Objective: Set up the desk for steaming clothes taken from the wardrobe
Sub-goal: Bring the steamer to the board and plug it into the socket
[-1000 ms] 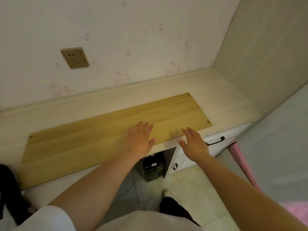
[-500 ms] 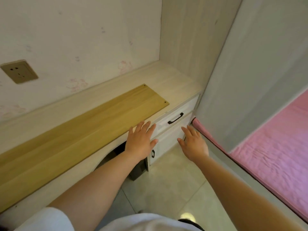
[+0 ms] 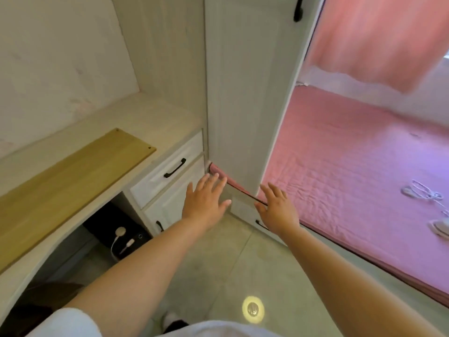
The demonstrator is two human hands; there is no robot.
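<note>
Pale wood table (image 3: 155, 117) built against the wall, with a yellow wooden board (image 3: 73, 176) lying flat along its front edge. Tall white wardrobe (image 3: 247, 93) stands directly right of the table, its door closed, black handle (image 3: 297, 8) at top.

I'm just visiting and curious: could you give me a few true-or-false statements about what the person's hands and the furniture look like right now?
1. Both hands are empty, fingers spread. True: the left hand and right hand hold nothing.
2. A wooden board lies on the desk. True.
3. The top drawer is pulled wide open. False: it looks shut, its black handle untouched.
4. The left hand grips the wardrobe door's handle. False: that handle is high up on the wardrobe door, far from both hands.
5. The bed cover is pink. True.
</note>
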